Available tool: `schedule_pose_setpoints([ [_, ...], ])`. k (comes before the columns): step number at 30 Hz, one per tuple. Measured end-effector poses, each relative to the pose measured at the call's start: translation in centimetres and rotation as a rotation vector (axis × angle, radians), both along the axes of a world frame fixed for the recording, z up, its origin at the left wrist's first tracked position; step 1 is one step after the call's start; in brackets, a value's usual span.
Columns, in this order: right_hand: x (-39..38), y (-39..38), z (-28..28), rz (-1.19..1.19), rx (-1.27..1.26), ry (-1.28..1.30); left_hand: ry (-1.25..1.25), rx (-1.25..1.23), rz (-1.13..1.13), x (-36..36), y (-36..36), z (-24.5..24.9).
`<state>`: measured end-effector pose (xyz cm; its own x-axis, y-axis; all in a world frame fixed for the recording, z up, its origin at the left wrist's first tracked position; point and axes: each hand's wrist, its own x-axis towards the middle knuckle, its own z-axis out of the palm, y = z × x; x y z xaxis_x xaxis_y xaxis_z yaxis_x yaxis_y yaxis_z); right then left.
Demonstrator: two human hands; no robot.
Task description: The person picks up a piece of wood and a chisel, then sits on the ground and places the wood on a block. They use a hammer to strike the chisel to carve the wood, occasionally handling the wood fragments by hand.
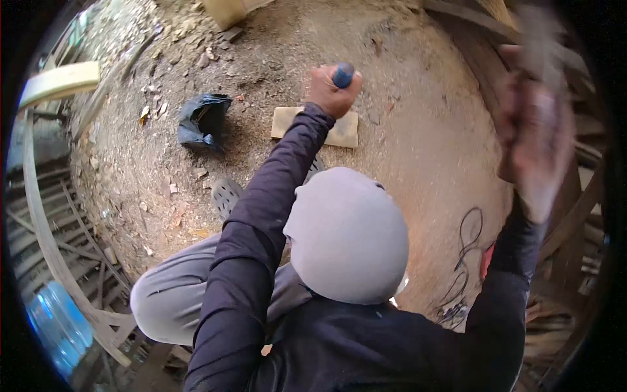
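My left hand [332, 95] is closed round an upright tool handle, like a chisel's, whose blue end [343, 75] sticks out above the fist. Its lower part is hidden by the hand. Under that fist and forearm lies a flat pale wooden block [343, 130] on the ground. Raised at the far right, my right hand [539, 147] is smeared by motion. It grips a long grey-brown club-like tool [543, 49], too blurred to name exactly.
A crumpled dark blue plastic bag [199, 124] lies left of the block among wood chips. Black cable [467, 242] coils on the ground at right. A slatted wooden structure [49, 209] and a blue water jug [62, 323] stand at left. A head in a grey cap [349, 235] fills the middle.
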<state>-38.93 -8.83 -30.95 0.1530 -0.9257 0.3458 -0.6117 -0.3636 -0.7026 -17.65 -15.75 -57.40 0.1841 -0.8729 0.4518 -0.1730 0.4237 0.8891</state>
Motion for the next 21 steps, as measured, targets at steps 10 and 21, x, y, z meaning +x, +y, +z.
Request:
schedule_pose_setpoints([
  [10, 1.7, -3.5, -3.4, 0.228, -0.122, 0.304, -0.047, -0.058, 0.041, 0.9, -0.6, 0.1],
  [21, 1.6, -4.9, -5.1, 0.33, -0.292, 0.149, 0.086, 0.089, -0.014, 1.3, -0.9, -1.0],
])
